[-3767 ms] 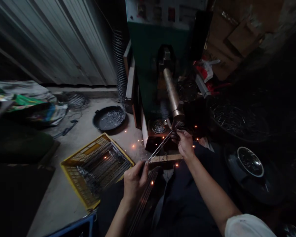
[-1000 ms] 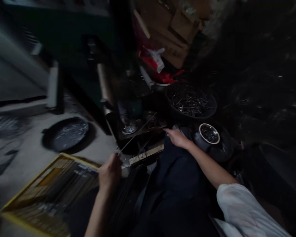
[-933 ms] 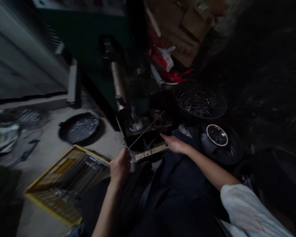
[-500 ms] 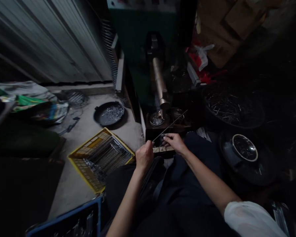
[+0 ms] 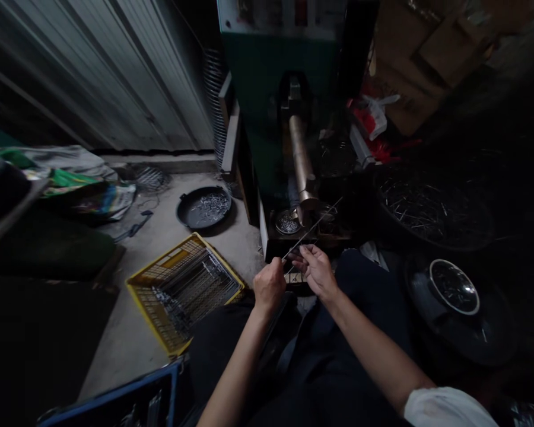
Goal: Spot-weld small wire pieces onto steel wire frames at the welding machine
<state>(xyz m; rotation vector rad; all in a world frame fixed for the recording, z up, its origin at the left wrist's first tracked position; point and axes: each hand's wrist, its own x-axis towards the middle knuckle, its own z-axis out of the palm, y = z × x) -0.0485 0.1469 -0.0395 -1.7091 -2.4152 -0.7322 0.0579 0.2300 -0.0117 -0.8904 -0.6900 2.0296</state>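
Observation:
My left hand (image 5: 269, 286) is a closed fist around one end of a thin metal rod (image 5: 317, 223), which slants up and away to the right. Close beside it, my right hand (image 5: 319, 271) has its thumb and fingers bent together just under the rod; whatever is between the fingertips is too small and dark to make out. Beyond both hands, a thick copper-coloured machine arm (image 5: 301, 157) points down over a small round dish of tiny metal pieces (image 5: 287, 222). The rod's far end passes to the right of the arm's tip.
A yellow crate (image 5: 160, 330) of metal rods stands on the floor at left, behind it a black pan (image 5: 191, 222) of small metal parts. A blue crate (image 5: 174, 391) is at lower left. On the right are a dark basin (image 5: 471, 242) of wire pieces and a round bowl (image 5: 432, 277).
The view has shifted, so the scene sits further right and lower. The rod stays in my left hand; my right hand's fingers have turned and loosened slightly beside it.

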